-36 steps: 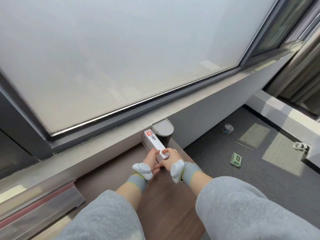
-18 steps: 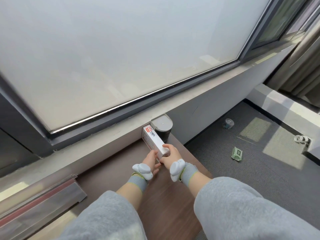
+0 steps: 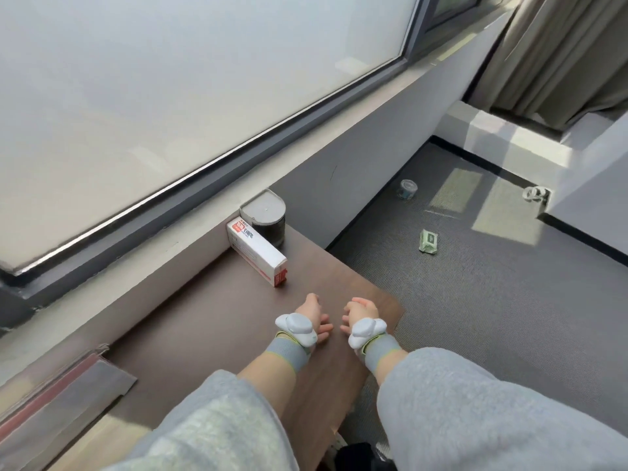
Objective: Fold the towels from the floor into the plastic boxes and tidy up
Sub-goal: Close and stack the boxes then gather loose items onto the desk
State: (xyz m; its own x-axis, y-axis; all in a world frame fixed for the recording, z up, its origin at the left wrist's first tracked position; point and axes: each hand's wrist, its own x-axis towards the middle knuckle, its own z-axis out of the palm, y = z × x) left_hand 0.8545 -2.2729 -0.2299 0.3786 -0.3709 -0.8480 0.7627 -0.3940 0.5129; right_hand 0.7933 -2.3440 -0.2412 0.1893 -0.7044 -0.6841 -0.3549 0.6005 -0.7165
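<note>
Since neither palm carries anything, the left hand (image 3: pixel 311 316) and the right hand (image 3: pixel 360 312) read as let go: fingers loosely curled and turned toward each other, close together over the near right corner of the brown desktop (image 3: pixel 210 321). Each wrist wears a white tracker on a grey band.

At the desk's left edge a stack of clear and reddish sheets (image 3: pixel 57 399) lies along the sill. Beyond the hands, a white-and-red carton (image 3: pixel 256 251) lies on its long side with its far end toward the wall. It is just beside a dark round canister (image 3: pixel 266 215) with a grey lid, though I cannot tell whether the two touch. Tucked into the back corner like that, the pair looks parked out of the way, which would suit the tidying half of the job.

Further off, on the grey carpet (image 3: pixel 475 300), a green packet (image 3: pixel 429 241) lies well apart from the desk. A small clear jar-like thing (image 3: pixel 407 189) sits nearer the wall, too small to name surely. Both look like loose litter to be gathered.

No towel and no plastic box shows anywhere in this view, so the folding itself must lie elsewhere in the room.
</note>
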